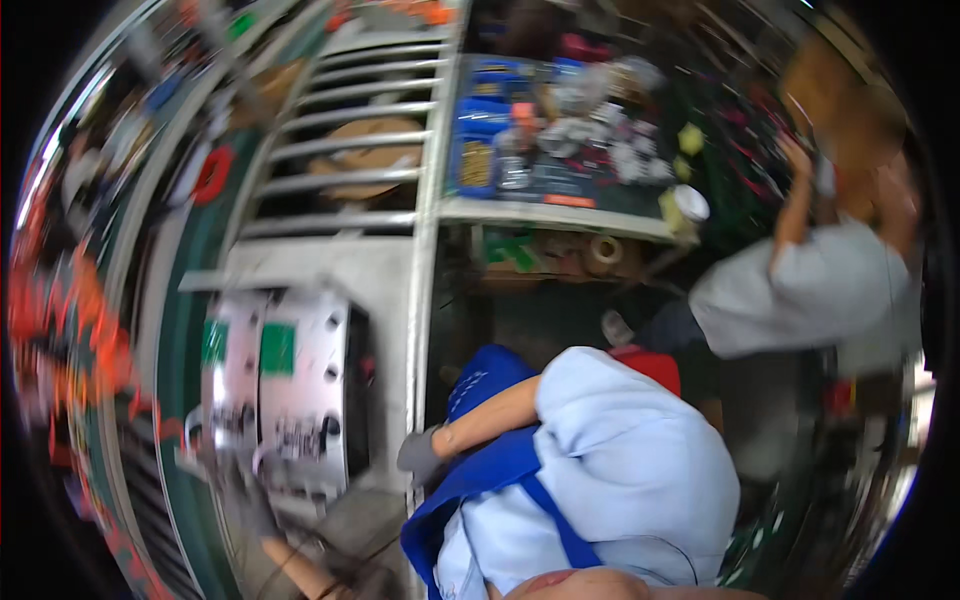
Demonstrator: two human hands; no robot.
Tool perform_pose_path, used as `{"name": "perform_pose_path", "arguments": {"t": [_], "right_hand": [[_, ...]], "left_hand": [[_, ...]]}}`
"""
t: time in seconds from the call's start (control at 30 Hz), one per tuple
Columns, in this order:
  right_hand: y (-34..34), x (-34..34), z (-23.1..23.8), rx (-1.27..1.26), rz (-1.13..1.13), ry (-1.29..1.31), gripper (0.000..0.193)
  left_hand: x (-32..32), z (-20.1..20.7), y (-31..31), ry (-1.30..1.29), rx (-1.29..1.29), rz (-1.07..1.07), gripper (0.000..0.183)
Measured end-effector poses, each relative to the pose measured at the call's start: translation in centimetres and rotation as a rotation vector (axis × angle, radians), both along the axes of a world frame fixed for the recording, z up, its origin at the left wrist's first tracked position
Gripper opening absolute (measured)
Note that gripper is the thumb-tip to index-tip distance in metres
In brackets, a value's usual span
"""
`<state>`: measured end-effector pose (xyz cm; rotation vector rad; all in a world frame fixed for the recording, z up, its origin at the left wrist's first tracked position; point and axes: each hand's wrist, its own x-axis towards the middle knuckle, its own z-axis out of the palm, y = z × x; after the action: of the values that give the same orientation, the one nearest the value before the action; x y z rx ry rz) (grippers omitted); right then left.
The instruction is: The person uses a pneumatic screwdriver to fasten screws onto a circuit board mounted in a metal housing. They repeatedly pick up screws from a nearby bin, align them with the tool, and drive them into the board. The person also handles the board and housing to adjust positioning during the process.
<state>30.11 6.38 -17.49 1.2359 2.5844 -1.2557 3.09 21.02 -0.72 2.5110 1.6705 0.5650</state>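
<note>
A silver metal case [300, 385] with black sides and two green patches on its top sits on the flat metal part of the conveyor. My left hand [248, 502], in a grey glove, is at its near left corner. Its blurred fingers stretch toward a thin metal edge there, and I cannot make out anything held in them. My right hand [424, 456], also gloved in grey, is at the conveyor's right side rail [415, 350], apart from the case. Its fingers are largely hidden.
Rollers [345, 145] run beyond the case. Right of them stands a workbench [560, 212] with blue bins [475, 165], bagged parts and a tape roll [603, 255] below. A co-worker [800, 285] is at the far right. Orange items [75, 320] blur along the left.
</note>
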Motion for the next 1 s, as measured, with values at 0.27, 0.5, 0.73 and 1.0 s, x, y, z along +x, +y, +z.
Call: {"name": "perform_pose_path", "arguments": {"t": [0.27, 0.5, 0.73, 1.0], "right_hand": [[-4.4, -3.7, 3.6, 0.015, 0.136, 0.027, 0.050], [-7.5, -8.5, 0.8, -0.106, 0.675, 0.199, 0.046], [-9.2, -14.0, 5.3, -0.186, 0.974, 0.101, 0.049], [-12.3, -15.8, 4.9, -0.166, 1.209, 0.074, 0.047]], "left_hand": [[3.4, -1.4, -21.3, -0.376, 0.390, 0.532, 0.060], [8.6, -6.1, -38.7, -0.517, 0.226, 0.963, 0.050], [14.7, -7.2, -50.4, -0.333, 0.216, 1.771, 0.044], [21.1, -8.7, -61.6, -0.695, 0.544, 2.490, 0.043]]}}
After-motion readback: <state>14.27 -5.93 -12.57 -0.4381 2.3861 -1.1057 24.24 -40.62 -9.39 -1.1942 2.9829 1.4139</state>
